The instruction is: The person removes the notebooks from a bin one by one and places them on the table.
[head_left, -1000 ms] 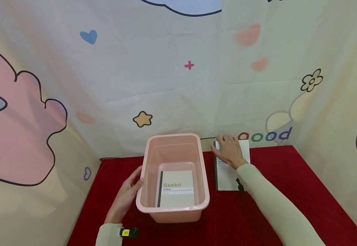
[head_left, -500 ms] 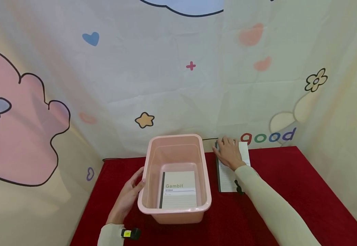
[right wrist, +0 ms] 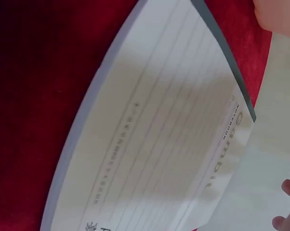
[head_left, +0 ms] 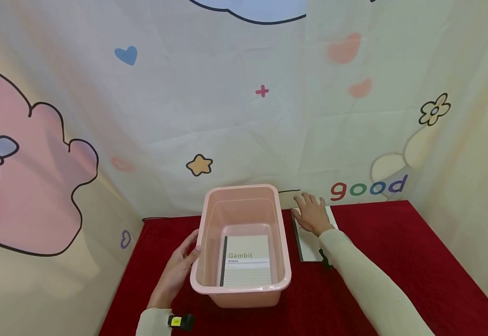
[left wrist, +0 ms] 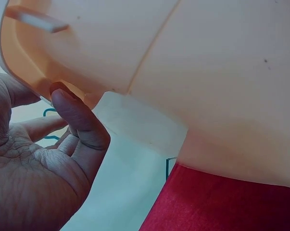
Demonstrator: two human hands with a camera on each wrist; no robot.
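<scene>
A pink plastic basin (head_left: 249, 293) stands on the red cloth, with a notebook (head_left: 248, 261) lying on its floor, "Gambit" printed on the pale cover. My left hand (head_left: 176, 270) holds the basin's left side at the rim; the left wrist view shows its fingers (left wrist: 82, 120) bent up against that edge. To the right of the basin lies a second notebook (head_left: 310, 247), dark-spined and also marked "Gambit" in the right wrist view. Above its far end is my right hand (head_left: 312, 215), fingers spread, with nothing in its grasp. The hand covers part of that cover.
Red cloth (head_left: 378, 242) covers the table up to the back. A printed fabric backdrop (head_left: 227, 107) hangs close behind and along both sides. A thin dark cord (head_left: 156, 218) runs along the back edge, partly behind the basin.
The far end of the right notebook has come down onto the cloth. My right hand has let go of it, its fingers now spread. My left hand stays at the basin.
</scene>
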